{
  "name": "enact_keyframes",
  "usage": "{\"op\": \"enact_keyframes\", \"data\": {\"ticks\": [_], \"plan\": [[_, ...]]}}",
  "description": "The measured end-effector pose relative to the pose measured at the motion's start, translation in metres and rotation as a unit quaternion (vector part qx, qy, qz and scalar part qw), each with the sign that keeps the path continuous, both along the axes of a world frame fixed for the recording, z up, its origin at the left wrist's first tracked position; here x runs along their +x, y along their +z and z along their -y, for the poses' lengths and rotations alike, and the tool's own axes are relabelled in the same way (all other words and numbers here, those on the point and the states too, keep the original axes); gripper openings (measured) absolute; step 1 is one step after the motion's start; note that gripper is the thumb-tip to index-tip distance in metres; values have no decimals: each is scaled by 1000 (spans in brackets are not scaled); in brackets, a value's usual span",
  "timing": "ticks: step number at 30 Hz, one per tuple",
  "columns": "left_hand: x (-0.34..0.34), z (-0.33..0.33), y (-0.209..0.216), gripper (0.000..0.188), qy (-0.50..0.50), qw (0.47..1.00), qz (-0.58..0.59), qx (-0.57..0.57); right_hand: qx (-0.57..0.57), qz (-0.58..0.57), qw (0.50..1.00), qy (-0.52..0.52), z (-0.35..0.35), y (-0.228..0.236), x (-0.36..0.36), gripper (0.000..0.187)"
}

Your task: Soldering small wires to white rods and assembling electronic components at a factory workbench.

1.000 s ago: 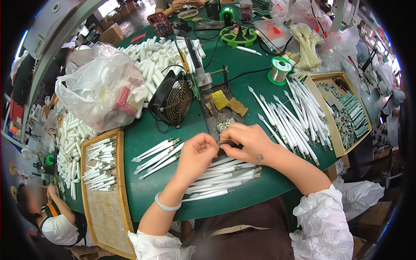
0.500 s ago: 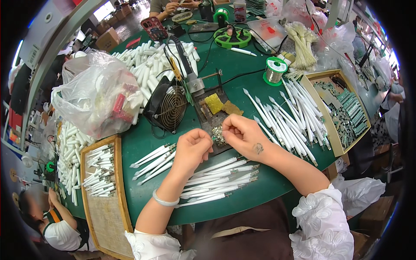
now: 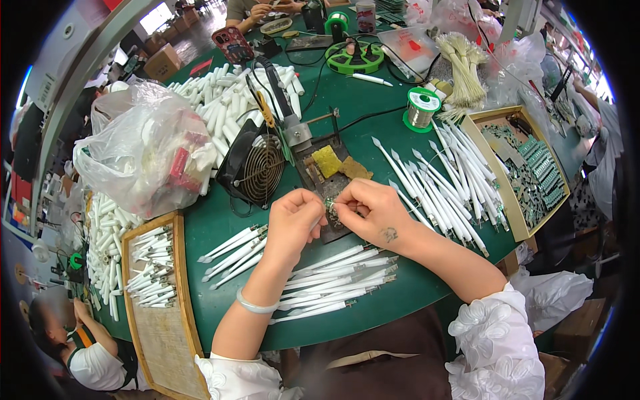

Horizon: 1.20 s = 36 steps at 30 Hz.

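Observation:
My left hand and my right hand meet in front of the soldering stand's dark base, fingertips almost touching. Both are closed in a pinch. A tiny greenish, shiny bit shows between the fingertips; its kind is too small to tell. Just under my wrists lies a row of white candle-shaped sticks with pointed tips and small metal or board ends. Another small bunch of these sticks lies left of my left hand, and a larger pile lies right of my right hand.
A yellow sponge, a black fan and a solder spool stand beyond my hands. At right is a box of small circuit boards; at left, a wooden-framed tray, a plastic bag and white tubes. Other people sit nearby.
My right hand has moved slightly left and down, and its fingertips now meet those of my left hand. The small gap between the hands has closed.

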<state>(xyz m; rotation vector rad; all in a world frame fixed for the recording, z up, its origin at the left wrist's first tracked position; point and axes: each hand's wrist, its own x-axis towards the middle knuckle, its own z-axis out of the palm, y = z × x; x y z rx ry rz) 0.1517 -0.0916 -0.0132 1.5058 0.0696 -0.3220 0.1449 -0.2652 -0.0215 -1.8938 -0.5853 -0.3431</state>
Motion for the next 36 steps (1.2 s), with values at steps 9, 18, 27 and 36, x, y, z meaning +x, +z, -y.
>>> {"op": "enact_keyframes", "data": {"ticks": [9,18,27,36], "plan": [[-1,3,2,6,8,1000,11,2,7,13,1000,-4,0,-1,0,7],[-6,-2,-4,5,0,1000,-3,-3,13,-65,998,18,3,2,0,10],[-6,2,-4,5,-10,999,-30,-28,30,-85,996,-3,0,-4,0,11],[-8,3,-4,5,-5,999,-24,-41,18,-92,996,4,2,-4,0,11]]}}
